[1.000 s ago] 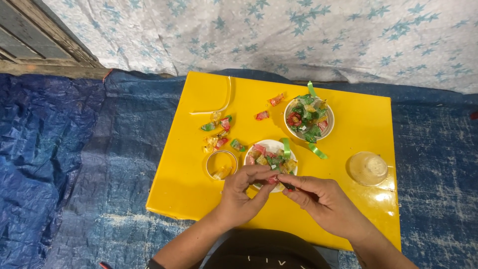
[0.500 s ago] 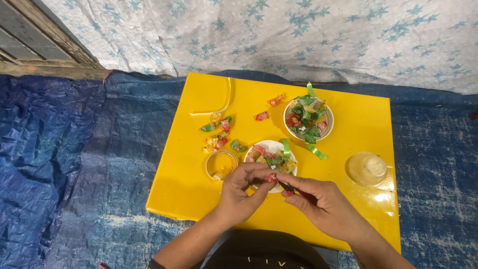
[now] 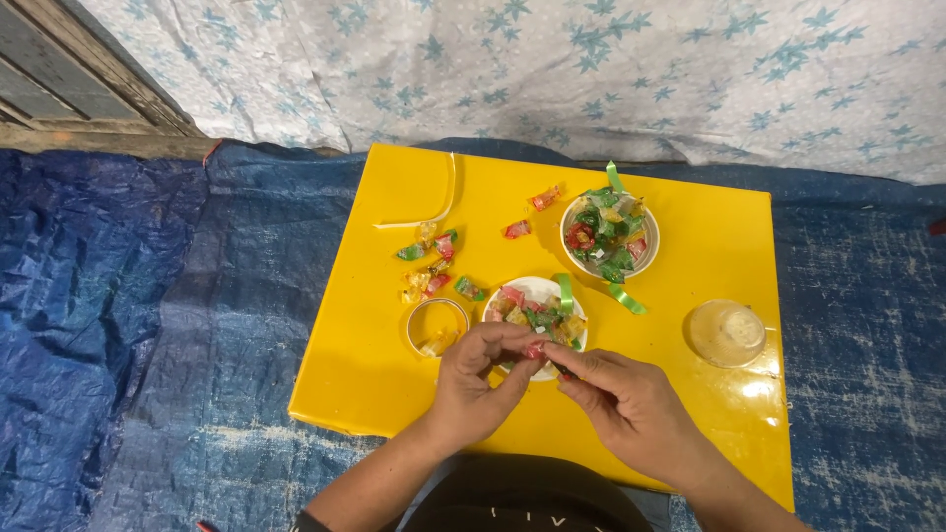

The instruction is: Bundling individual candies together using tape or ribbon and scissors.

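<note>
Both hands' fingertips (image 3: pixel 512 347) are hiding most of a small red sweet (image 3: pixel 534 349) and the near bowl (image 3: pixel 537 288)'s front rim

A round clear plastic lid (image 3: pixel 726 333) lies near the right edge of the flat yellow desk (image 3: pixel 690 414). Crinkled blue tarpaulin (image 3: pixel 148 325) spreads around the desk, and a pale star-printed cloth (image 3: pixel 552 69) hangs behind it.

Both hands (image 3: pixel 552 384) pinch a red wrapped candy (image 3: pixel 535 349) over a white bowl (image 3: pixel 537 289) on the yellow board (image 3: pixel 690 414).

Bright, sharp; glare on yellow board (image 3: pixel 759 389)
</note>
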